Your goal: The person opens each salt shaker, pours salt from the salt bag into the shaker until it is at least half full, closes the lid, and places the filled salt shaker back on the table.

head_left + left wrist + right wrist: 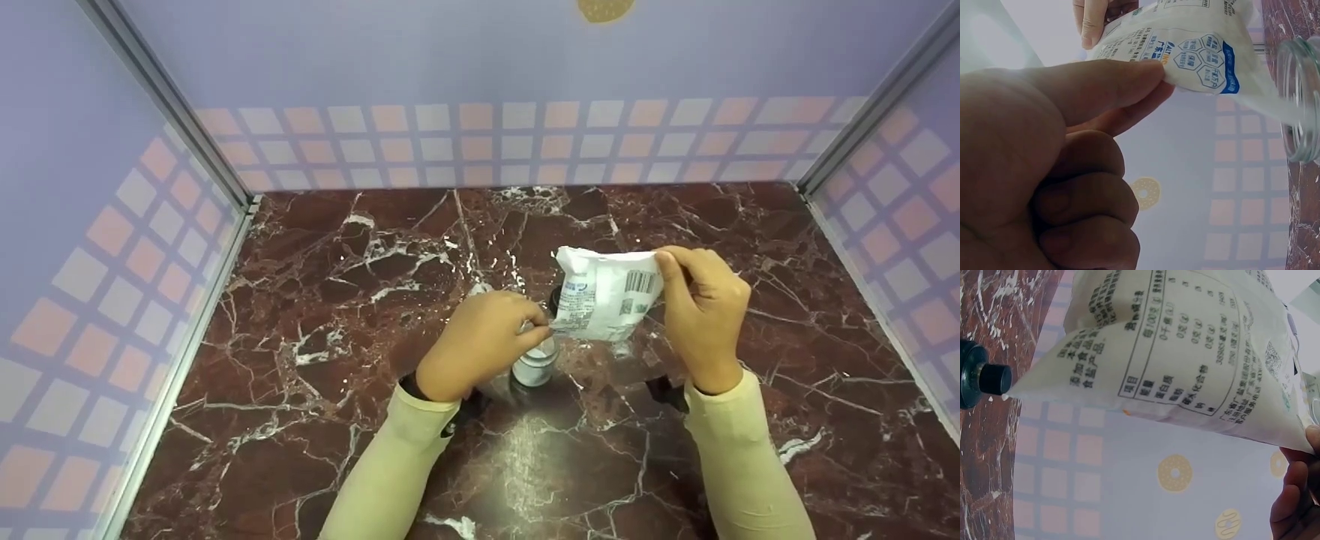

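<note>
Lilac printed panels (487, 60) are enclosing a dark red marbled bench (247, 465), where a glass jar (534, 373) is standing well in from the back edge, between the side edges. Above it, a white bag (611, 296) is slanting down toward the jar's mouth, probably to guide its contents in. Thumb and fingers of the right hand (705, 304) are pinching the upper right corner, apparently for height; the left hand (484, 334) is pinching the bag nearer the jar, presumably for aim. Just behind, a dark capped bottle (971, 374) is crowding the bag; white specks (514, 260) are dotting the bench.
</note>
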`<act>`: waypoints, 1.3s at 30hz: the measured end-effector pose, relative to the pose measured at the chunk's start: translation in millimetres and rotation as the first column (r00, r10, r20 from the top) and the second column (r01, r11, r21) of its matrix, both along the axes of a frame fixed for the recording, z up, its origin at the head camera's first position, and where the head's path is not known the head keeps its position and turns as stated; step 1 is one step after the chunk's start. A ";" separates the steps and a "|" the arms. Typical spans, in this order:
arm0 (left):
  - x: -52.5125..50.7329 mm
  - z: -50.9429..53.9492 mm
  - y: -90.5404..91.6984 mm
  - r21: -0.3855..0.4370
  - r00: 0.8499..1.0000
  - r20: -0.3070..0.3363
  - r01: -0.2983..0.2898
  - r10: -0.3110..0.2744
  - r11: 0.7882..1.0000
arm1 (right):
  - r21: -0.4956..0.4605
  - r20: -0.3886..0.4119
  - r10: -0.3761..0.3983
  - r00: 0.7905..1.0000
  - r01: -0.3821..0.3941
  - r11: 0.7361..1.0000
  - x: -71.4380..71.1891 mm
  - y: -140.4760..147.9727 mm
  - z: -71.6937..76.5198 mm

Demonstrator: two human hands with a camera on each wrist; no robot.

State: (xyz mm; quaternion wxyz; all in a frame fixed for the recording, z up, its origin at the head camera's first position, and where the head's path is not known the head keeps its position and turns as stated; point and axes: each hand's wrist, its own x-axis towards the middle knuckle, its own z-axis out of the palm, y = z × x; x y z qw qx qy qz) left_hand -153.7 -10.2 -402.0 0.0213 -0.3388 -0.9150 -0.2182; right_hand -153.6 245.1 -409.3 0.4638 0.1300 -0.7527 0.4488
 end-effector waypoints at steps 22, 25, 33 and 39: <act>-0.4 -1.0 -0.2 -0.016 1.000 -0.015 0.009 -0.009 1.000 | 0.005 -0.005 -0.008 1.000 0.008 1.000 0.6 -2.6 -0.3; -0.8 -0.5 0.1 -0.021 1.000 -0.013 0.008 -0.008 1.000 | 0.016 -0.010 -0.008 1.000 0.008 1.000 0.6 -3.3 1.3; -0.5 -0.8 0.4 -0.025 1.000 -0.005 0.006 -0.006 1.000 | 0.009 -0.016 -0.010 1.000 0.010 1.000 1.3 -4.1 0.3; -0.2 -1.1 -0.1 -0.022 1.000 0.004 0.005 -0.005 1.000 | 0.002 -0.019 -0.004 1.000 0.005 1.000 1.3 -4.2 -0.7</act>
